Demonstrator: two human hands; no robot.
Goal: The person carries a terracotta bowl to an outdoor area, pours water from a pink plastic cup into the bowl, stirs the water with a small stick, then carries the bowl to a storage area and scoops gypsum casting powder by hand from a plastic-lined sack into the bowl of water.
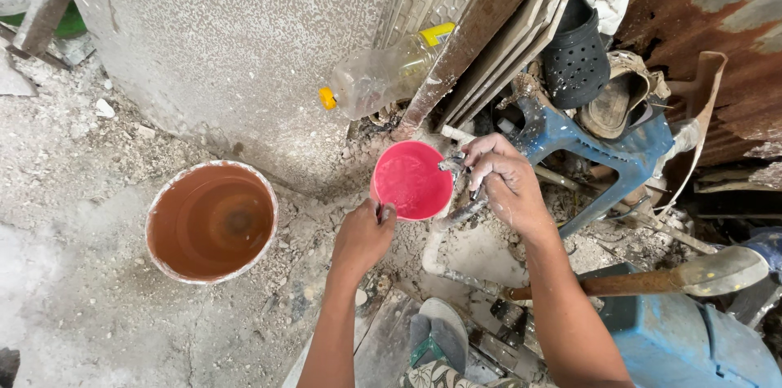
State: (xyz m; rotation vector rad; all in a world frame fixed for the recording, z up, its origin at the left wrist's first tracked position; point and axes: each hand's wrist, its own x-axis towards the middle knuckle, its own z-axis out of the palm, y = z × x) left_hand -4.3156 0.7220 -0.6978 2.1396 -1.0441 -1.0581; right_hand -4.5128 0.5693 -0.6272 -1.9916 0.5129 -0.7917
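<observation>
Left hand has its grip closed on the near rim of a small red bowl, fingers pinching the edge; right hand has its grip closed around a tap at the bowl's far-right rim, fingers curled over the metal fitting, whitish dust on the knuckles. Bowl sits tilted toward the camera under the tap, inside visible, held off the floor; whether water runs into it, cannot tell. Grey pipe drops from the tap just right of the bowl. Well left of the bowl, a dust-caked bucket stands on the rubble-strewn floor, holding brownish water. Beyond the bowl, a clear plastic bottle with a yellow cap lies against a rough grey slab; wooden boards lean just right of the bottle. Right of the bowl, a blue plastic stool carries a black clog and a worn sandal. Near-right of the bowl, a rusty-handled tool lies across a blue container; a foot in a flip-flop shows below the bowl.
</observation>
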